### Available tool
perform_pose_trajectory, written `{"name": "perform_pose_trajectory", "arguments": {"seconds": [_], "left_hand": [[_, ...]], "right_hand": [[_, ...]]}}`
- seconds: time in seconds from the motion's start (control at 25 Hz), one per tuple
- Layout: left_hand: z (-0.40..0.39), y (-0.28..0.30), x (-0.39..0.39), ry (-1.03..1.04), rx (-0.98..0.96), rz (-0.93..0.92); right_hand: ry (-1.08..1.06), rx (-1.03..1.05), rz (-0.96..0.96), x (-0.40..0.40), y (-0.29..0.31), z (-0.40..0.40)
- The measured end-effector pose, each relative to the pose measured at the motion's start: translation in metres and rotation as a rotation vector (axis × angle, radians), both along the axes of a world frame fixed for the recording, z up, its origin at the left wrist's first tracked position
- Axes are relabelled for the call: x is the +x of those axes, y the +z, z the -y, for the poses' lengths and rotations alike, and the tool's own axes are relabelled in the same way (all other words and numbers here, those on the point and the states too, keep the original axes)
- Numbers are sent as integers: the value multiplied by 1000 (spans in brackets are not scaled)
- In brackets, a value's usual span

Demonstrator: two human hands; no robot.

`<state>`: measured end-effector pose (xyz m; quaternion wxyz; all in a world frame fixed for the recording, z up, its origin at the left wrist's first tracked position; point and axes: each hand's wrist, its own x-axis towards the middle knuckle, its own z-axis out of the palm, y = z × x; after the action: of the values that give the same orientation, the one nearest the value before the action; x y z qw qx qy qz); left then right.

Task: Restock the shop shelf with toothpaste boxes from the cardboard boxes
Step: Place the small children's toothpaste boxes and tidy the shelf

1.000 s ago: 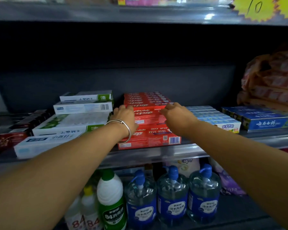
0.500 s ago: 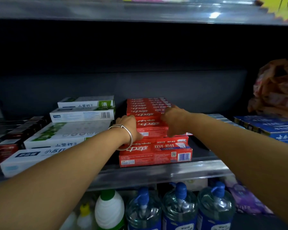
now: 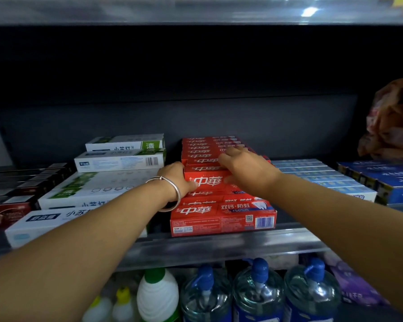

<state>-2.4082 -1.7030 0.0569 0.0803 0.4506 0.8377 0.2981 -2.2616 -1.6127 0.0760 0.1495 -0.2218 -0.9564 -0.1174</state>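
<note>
**Both hands on the red toothpaste stack, mid-shelf**

Red toothpaste boxes (image 3: 221,217) stacked in the middle of the shelf (image 3: 219,247), front bundle flush with the shelf's front lip, further red boxes stepped up and back behind it toward the dark rear wall. Left hand (image 3: 177,180) pressed against the left end of an upper red box, fingers curled round its edge, a silver bangle (image 3: 172,194) loose at the wrist. Right hand (image 3: 247,173) laid over the top of the same tier from the right, fingers bent down across the box tops; whether gripping one box or only pressing on the stack, cannot tell.

Just left of the red stack, white and green toothpaste boxes (image 3: 91,189) lying flat in layers, two more stacked behind them. Farther left, dark boxes (image 3: 16,182) in a row. Just right of the red stack, light blue boxes (image 3: 323,180) in a flat row, then dark blue boxes (image 3: 391,184) near the right edge, with a crinkled orange-pink wrapped bundle (image 3: 393,122) above them.

Below the shelf, three clear pump bottles with blue tops (image 3: 258,291) side by side, and a white bottle with a green cap (image 3: 157,296) to their left, smaller yellow-capped bottles beside it.
</note>
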Motion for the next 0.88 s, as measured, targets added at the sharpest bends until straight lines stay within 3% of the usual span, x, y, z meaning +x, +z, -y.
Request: {"name": "perform_pose_trajectory", "arguments": {"seconds": [0.24,0.48,0.88], "left_hand": [[-5,-4,-5,-1,-83,61],[-8,-4,-16,-38,-76,217],[-8,-5,-20,-24,-78,206]], "right_hand": [[-70,-189,83,-16,-9,-6],[-36,-222,100,-25,-6,-9],[7,-187,99,-28,-6,-7]]}}
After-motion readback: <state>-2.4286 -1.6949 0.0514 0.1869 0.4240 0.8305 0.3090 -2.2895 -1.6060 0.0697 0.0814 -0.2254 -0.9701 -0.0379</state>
